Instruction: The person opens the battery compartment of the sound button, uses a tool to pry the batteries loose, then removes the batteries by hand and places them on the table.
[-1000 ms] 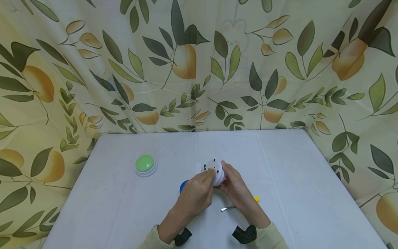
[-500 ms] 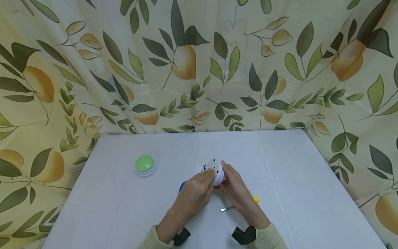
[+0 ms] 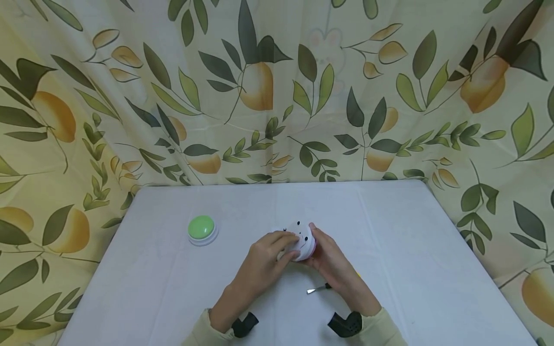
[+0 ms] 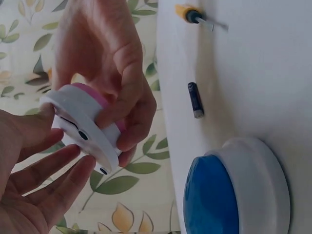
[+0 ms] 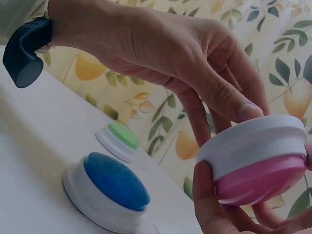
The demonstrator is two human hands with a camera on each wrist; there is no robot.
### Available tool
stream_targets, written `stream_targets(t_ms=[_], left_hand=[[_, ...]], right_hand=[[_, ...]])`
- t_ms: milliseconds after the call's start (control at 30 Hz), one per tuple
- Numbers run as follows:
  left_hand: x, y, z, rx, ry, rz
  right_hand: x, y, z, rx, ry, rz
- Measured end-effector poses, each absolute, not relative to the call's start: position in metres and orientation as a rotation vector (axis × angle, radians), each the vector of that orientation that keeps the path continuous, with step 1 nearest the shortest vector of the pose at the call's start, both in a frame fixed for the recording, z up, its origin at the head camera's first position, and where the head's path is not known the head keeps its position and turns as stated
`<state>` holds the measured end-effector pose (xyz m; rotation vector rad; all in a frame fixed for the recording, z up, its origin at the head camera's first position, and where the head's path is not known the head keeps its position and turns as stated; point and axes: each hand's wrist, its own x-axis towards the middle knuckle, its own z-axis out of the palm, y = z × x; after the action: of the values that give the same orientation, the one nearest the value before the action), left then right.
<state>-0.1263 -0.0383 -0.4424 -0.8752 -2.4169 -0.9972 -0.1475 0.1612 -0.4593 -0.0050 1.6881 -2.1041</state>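
Gripping the pink button point(image 5: 258, 168) round its white rim, your right hand point(image 3: 330, 262) has curled fingers; your left hand point(image 3: 263, 258) isn't clenched: its fingers lie loose and spread, touching rim and underside. Pink button is up off the worktop point(image 3: 415, 259), between your hands, dome down, underside tilted toward you.

Progress, my call: partway. Done: button lifted and flipped, underside within reach. Left: whatever you're working on at that underside, then turning it upright and setting it down. The loose battery point(image 4: 195, 100) hints that battery fitting isn't finished; can't tell if the underside has an uncovered compartment, your fingers block too much.

Outward: blue button point(image 5: 117, 183) stands dome up near your left hand, hidden from the head view. Battery lies between it and the screwdriver point(image 4: 189, 13), which lies by your right forearm. Green button point(image 3: 201, 227) stands dome up, well apart to your left. Patterned curtain point(image 3: 368, 62) behind.

Count: three buttons (one pink, one blue, one green), one screwdriver, one battery in sight, two hands, one worktop.
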Motion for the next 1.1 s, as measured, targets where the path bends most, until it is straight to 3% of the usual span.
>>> stream_targets(t_ms=[1100], left_hand=[[-0.120,-0.036,-0.458,-0.882,-2.279,-0.806]], right_hand=[[-0.148,0.155,-0.472,-0.006,1.642,-2.109]])
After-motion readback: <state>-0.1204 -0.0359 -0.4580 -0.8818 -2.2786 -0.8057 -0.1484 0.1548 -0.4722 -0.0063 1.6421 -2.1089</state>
